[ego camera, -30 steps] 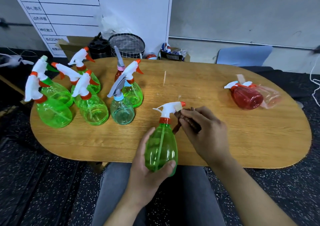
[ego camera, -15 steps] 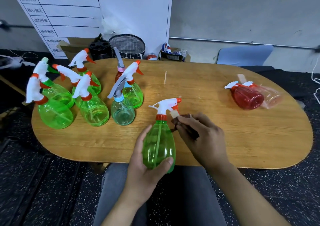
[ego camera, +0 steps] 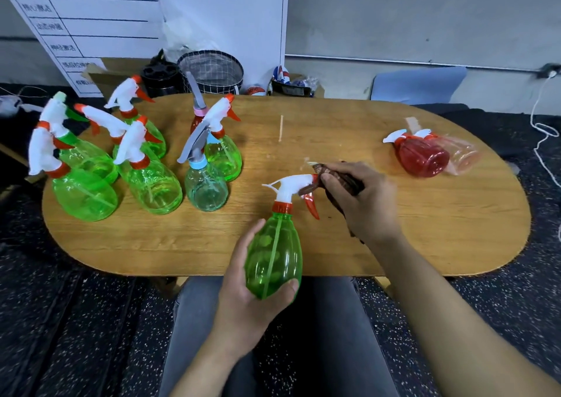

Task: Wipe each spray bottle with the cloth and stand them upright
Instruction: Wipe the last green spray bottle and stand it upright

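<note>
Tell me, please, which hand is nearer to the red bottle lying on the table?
Right. The right hand, holding the cloth at the nozzle, sits just beside the red bottle but apart from it; the left hand grips the green bottle at the table's near edge, farther away.

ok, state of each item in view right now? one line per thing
Green plastic spray bottle with white trigger head: held upright by left hand, off the table.
Dark brown cloth: gripped in right hand, pressed on that bottle's nozzle.
Cluster of green and clear plastic spray bottles: standing upright at table's left.
Red plastic spray bottle: lying on its side.
Pale pink plastic spray bottle: lying on its side beside the red one.
</note>
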{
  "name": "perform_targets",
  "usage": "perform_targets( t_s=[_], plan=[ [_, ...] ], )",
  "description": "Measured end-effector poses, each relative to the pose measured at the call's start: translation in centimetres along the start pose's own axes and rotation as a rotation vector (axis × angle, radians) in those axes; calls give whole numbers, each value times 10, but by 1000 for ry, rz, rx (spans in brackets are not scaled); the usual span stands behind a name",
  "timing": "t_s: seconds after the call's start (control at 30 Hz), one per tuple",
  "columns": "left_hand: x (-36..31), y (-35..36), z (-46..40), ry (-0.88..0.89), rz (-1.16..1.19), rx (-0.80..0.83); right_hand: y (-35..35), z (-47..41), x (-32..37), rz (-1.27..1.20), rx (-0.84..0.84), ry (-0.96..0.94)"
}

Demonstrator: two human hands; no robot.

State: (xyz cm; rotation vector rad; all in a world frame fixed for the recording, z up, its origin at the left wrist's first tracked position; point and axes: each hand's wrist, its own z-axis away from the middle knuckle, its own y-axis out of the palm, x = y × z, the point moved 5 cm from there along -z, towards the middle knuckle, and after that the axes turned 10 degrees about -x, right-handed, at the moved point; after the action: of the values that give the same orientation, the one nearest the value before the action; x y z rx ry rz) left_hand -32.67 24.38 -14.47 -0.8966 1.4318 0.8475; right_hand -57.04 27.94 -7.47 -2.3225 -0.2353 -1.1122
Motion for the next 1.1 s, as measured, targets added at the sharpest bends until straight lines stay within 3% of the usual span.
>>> perform_targets(
  t_s=[0.1, 0.23, 0.4, 0.53, 0.67, 0.77, 0.83, 0.93, 1.03, 1.1],
  plan=[
    [0, -3, 1, -4, 2, -5, -7, -1, 0, -22, -29, 46],
    [-3, 1, 2, 20, -47, 31, 4, 6, 8, -31, 88, -5],
    [3, -6, 1, 88, -118, 25, -6, -9, 8, -33, 53, 128],
    [2, -7, -1, 181, -233, 24, 3, -6, 32, 131, 219, -97],
    [3, -1, 0, 267, -334, 41, 18, 6, 46, 278, 324, -184],
    [7, 0, 4, 248, -334, 32, 25, 13, 57, 186, 402, -185],
    [4, 0, 3, 243, -330, 14, 19, 7, 56, 44, 354, -109],
    [-2, -3, -5, 273, -349, 12, 8, 0, 45, 191, 188, -87],
    [0, 1, -5, 261, -345, 54, 17, 5, 49, 261, 297, -151],
    [1, 3, -3, 245, -338, 39, 20, 6, 56, 134, 338, -152]
  ],
)
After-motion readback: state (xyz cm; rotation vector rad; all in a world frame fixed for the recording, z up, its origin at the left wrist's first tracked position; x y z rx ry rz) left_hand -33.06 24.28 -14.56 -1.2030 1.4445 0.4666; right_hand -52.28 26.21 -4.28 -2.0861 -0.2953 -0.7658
